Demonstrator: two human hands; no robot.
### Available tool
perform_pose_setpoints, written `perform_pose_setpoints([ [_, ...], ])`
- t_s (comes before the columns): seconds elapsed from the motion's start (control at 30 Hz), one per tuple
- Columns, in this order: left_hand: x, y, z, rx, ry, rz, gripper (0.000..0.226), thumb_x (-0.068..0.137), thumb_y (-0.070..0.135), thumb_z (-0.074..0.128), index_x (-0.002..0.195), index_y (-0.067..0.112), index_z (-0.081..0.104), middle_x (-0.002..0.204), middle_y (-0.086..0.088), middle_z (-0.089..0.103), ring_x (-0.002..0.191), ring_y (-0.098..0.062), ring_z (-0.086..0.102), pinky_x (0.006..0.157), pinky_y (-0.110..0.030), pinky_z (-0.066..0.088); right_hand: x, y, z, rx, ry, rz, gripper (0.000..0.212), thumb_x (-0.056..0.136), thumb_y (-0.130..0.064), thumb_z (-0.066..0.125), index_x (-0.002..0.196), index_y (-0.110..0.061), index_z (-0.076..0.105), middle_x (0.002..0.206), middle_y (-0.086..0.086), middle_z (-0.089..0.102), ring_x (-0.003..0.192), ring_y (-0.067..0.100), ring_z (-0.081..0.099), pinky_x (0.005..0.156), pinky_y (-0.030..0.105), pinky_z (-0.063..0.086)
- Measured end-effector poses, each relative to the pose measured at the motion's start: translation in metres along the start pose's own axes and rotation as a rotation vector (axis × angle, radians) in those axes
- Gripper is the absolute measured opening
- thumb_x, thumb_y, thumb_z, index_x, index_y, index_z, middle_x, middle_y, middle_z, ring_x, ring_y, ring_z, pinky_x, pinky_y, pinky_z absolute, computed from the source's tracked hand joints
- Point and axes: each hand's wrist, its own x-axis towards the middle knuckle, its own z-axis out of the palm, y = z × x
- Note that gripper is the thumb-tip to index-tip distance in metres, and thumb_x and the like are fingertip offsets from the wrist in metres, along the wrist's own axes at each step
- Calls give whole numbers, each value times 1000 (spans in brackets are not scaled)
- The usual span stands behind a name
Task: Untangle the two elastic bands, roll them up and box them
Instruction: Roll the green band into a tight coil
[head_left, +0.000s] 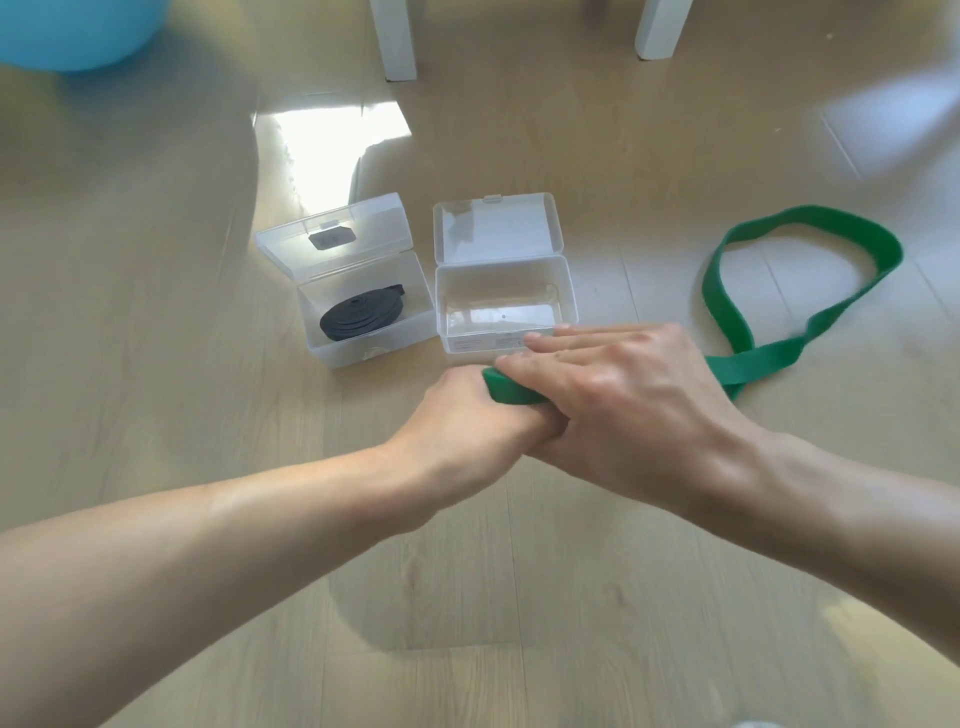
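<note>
A green elastic band (727, 317) lies on the wooden floor, its loose loop spread out to the right. Its near end is wound into a small roll (506, 389) between my hands. My left hand (457, 421) grips the roll from below and the left. My right hand (613, 384) lies flat over it, fingers stretched out to the left. A black band (361, 314) sits rolled up inside the left clear plastic box (332, 353), whose lid is open. The right clear box (569, 291) stands open with nothing in it, just beyond my fingertips.
Two white furniture legs (397, 41) stand at the back. A blue ball (72, 31) rests at the far left corner. A bright sun patch (332, 140) falls on the floor behind the boxes.
</note>
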Motion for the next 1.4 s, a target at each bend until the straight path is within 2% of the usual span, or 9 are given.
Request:
perform_pose_setpoints([
  [0.1, 4, 0, 1, -82, 6, 52, 14, 73, 39, 70, 65, 50, 71, 61, 25, 66, 64, 11, 60, 61, -9, 42, 1, -9, 0, 74, 44, 83, 29, 74, -35, 76, 99, -20, 79, 92, -1, 80, 102, 16, 74, 80, 39, 61],
  [0.23, 6, -1, -5, -365, -214, 140, 30, 70, 25, 64, 95, 11, 72, 92, -2, 67, 92, -19, 63, 84, -37, 48, -1, -11, -6, 333, 46, 146, 42, 77, -42, 76, 114, -24, 75, 106, -3, 78, 103, 16, 73, 79, 43, 60],
  [0.37, 3, -3, -11, -520, -368, 99, 61, 78, 25, 58, 126, -13, 57, 111, -21, 64, 106, -34, 60, 98, -46, 46, -11, 5, -12, 477, -3, 135, 72, 74, -52, 79, 135, -17, 63, 127, -8, 69, 117, 1, 64, 99, 21, 51],
  [0.6, 10, -4, -18, -386, -414, 1, 57, 85, 38, 59, 135, 12, 60, 116, 2, 71, 104, -13, 64, 98, -40, 46, -8, 8, -12, 278, 65, 66, 44, 84, -46, 75, 119, -19, 74, 105, -10, 77, 97, 1, 69, 80, 13, 52],
  [0.73, 6, -5, -6, -75, -89, -53, 42, 69, 55, 75, 108, 41, 72, 102, 17, 78, 101, -2, 70, 97, -38, 55, -5, 14, -9, 36, -1, -36, 28, 86, -37, 72, 104, -16, 77, 96, -3, 80, 97, 12, 75, 90, 34, 57],
  [0.9, 4, -5, 13, -97, 161, -10, 23, 69, 46, 65, 88, 39, 77, 70, 19, 73, 65, 9, 63, 61, -13, 49, 1, -3, -3, -38, -91, -6, 33, 83, -40, 64, 103, -17, 76, 96, 0, 79, 105, 17, 73, 99, 38, 53],
  [1.03, 8, -11, 1, -368, -132, 101, 27, 69, 36, 66, 90, 23, 76, 86, 1, 73, 88, -13, 69, 83, -35, 54, 4, -4, -8, 275, -111, 99, 47, 77, -47, 74, 119, -26, 73, 112, -7, 77, 114, 11, 68, 93, 40, 57],
  [1.17, 6, -11, -8, -600, -321, 68, 41, 73, 34, 62, 102, 7, 70, 79, -9, 67, 73, -21, 62, 74, -31, 53, -5, 5, -13, 492, -88, 110, 74, 75, -60, 73, 137, -21, 61, 124, -9, 71, 119, 1, 63, 99, 29, 52],
  [1.4, 13, -7, -16, -493, -349, 2, 50, 81, 43, 63, 115, 7, 67, 106, -17, 65, 92, -27, 64, 88, -41, 52, -7, 11, -5, 157, 85, 14, 49, 89, -48, 70, 124, -13, 70, 115, -2, 76, 114, 3, 64, 94, 19, 49],
])
